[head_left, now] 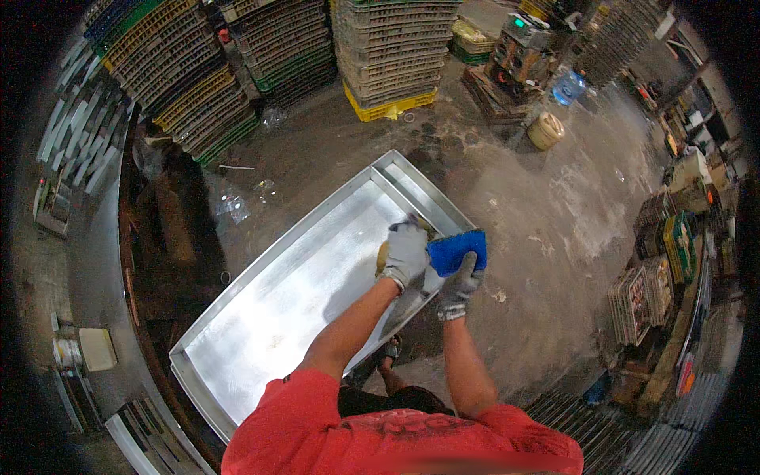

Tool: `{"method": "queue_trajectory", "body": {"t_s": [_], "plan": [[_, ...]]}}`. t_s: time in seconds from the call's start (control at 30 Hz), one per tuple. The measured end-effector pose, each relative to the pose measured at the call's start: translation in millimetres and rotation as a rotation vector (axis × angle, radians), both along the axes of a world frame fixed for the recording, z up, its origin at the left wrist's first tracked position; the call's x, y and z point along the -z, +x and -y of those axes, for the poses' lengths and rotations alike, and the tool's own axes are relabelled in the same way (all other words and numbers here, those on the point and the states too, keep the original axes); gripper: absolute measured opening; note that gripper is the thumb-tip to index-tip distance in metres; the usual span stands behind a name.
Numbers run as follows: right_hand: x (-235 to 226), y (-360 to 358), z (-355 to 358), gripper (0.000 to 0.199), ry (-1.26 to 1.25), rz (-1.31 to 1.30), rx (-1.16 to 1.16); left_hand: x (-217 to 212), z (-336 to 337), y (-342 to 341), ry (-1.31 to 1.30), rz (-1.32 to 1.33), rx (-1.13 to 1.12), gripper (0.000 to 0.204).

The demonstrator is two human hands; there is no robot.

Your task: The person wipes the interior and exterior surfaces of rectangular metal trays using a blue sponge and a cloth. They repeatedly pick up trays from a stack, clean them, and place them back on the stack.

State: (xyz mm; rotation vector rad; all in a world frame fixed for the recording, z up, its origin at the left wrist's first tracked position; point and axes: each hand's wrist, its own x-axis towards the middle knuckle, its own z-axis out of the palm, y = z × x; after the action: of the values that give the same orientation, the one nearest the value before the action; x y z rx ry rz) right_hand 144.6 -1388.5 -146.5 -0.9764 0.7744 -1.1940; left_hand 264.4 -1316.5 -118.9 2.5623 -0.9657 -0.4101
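Observation:
A long, shallow metal tray (pixel 269 317) with raised rims lies slantwise in front of me, with a narrow channel along its far right end. Inside it, near that end, my left hand (pixel 407 252) in a grey glove is closed on a yellowish pad (pixel 383 258), most of which the hand hides. My right hand (pixel 459 291), also gloved, grips a flat blue rectangular piece (pixel 448 255) over the tray's right rim, thumb on the near face. Whether the blue piece is stiff or soft I cannot tell.
Tall stacks of plastic crates (pixel 388 55) stand on the floor ahead. A yellowish jerrycan (pixel 546 131), a blue water bottle (pixel 568 87) and a scale (pixel 526 32) are at the far right. Crates (pixel 641 297) line the right side; metal strips (pixel 83 119) lie far left.

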Motion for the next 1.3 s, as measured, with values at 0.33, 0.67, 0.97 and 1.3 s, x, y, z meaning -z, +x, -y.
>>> {"method": "queue_trajectory", "body": {"t_s": [0.33,0.67,0.97,1.3], "plan": [[-32,1,31,0.037,-0.429,-0.723,-0.220,-4,-85,-47,0.026,0.200,0.633,0.020],[-63,42,-6,0.043,-1.012,-1.458,-0.812,-151,-478,-126,0.635,-0.369,0.250,0.037],[-60,-26,-339,0.036,-0.859,-1.100,-1.422,-89,-616,-76,-0.260,0.464,-0.435,0.048],[-124,-58,-595,0.057,-1.083,-1.029,-1.941,26,-764,-110,-0.079,0.088,-0.559,0.026]]}}
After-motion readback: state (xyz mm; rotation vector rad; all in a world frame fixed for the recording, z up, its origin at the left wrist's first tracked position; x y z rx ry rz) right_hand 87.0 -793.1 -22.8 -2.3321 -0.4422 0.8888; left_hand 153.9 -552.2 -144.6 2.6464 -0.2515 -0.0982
